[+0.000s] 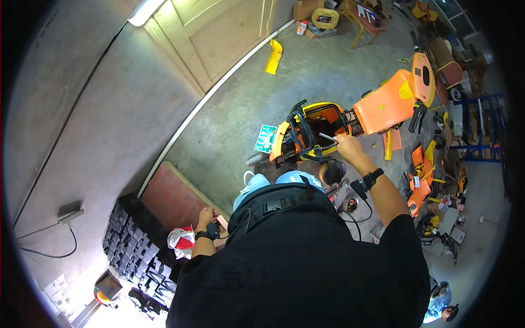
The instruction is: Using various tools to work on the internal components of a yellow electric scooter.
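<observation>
In front of me stands an orange and yellow scooter (383, 104) with its seat area opened and a dark frame bared. My right hand (348, 147) is closed around a silver rod-shaped tool (327, 137), whose end points over the open compartment (322, 117). At my left side, my left hand (205, 217) is low by the edge of a reddish board (175, 198). A small pale pinkish piece (222, 222) shows beside its fingers; whether they grip it is unclear. A red and white bag (182, 240) lies just below that wrist.
Orange body panels (420, 183) lie on the floor at the right. A curved yellow panel (274, 56) lies near the wall. Stacked dark blocks (139, 257) stand at the lower left. Beyond are a chair (365, 21) and a blue rack (481, 128). Another person (439, 303) is at the lower right.
</observation>
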{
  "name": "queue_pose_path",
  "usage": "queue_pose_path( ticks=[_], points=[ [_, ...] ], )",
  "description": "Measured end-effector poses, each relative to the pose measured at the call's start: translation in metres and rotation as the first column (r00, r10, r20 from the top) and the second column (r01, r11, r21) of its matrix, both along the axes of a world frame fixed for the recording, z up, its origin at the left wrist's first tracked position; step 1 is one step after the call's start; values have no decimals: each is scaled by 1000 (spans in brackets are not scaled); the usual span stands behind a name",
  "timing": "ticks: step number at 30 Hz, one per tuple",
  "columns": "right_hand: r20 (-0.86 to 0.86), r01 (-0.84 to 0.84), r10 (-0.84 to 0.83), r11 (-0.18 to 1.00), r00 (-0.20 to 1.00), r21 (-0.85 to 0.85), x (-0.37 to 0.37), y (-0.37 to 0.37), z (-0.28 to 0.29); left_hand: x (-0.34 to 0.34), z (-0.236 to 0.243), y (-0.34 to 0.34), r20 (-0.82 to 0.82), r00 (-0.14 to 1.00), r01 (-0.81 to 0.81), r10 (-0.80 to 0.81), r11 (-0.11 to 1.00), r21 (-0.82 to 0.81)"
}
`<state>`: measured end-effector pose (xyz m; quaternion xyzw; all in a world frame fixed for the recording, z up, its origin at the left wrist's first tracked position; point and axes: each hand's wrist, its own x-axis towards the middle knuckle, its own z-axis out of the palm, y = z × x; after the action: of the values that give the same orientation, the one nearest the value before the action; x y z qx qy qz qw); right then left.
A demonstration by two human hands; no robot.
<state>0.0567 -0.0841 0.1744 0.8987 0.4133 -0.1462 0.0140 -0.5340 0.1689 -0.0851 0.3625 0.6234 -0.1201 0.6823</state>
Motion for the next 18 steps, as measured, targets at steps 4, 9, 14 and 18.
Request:
queue_pose_path(
  ticks=[4, 9, 14, 18],
  points=[
    [96, -138, 134, 990, 986, 36, 8, 2, -3, -14, 2, -9, -109, 966, 234, -233, 972, -10],
    [195, -352, 318, 919, 928, 178, 7, 3, -10, 13, 16, -6, -121, 978, 170, -169, 985, 5],
    [186, -150, 120, 976, 975, 159, 11, 3, -12, 44, 12, 9, -36, 997, 79, -75, 991, 111],
    [150, 57, -70, 995, 986, 88, 13, 5, -9, 55, 7, 17, -15, 988, 155, -154, 984, 85]
  ],
)
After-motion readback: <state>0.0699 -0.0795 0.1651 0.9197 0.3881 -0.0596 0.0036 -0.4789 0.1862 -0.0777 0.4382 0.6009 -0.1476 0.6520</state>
